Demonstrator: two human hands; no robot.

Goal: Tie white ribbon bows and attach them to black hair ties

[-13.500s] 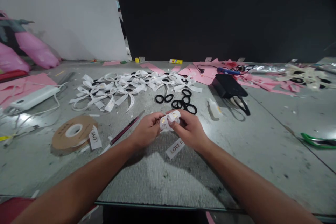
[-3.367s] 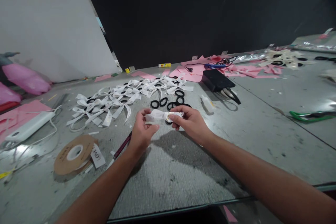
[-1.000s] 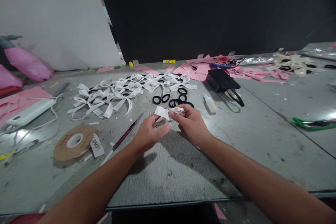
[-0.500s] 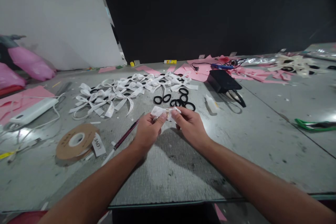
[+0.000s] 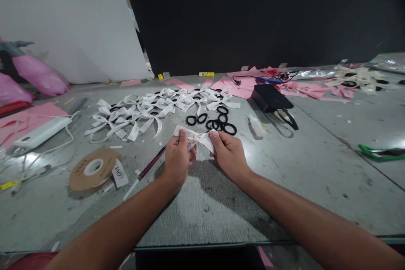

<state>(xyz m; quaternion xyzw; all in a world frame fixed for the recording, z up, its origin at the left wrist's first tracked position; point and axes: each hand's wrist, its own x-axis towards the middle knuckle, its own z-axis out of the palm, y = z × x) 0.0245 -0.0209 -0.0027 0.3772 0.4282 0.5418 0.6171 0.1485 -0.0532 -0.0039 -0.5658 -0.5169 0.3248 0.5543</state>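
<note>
A white ribbon bow (image 5: 198,136) with gold print is stretched between my hands above the table. My left hand (image 5: 178,157) pinches its left loop, thumb on top. My right hand (image 5: 230,152) grips its right side the same way. Just beyond my fingers lie several black hair ties (image 5: 215,125). Farther back spreads a heap of white ribbon bows (image 5: 148,107) with black hair ties among them. To the left are a cardboard ribbon spool (image 5: 79,172) with a printed "LOVE" end, and a dark red craft knife (image 5: 152,162) partly behind my left hand.
Right of the hair ties lie a small glue bottle (image 5: 256,126) and a black box (image 5: 272,98) with a strap. Green-handled scissors (image 5: 382,152) are at far right. Pink paper (image 5: 242,86) lies along the back, near a yellow tube (image 5: 206,74). A white power strip (image 5: 42,131) with cables sits left.
The printed ribbon, loosely looped earlier, is now a bow pinched in the middle. Over the last second my left hand has closed on its left loop, and my hands have drawn apart, spreading it.
</note>
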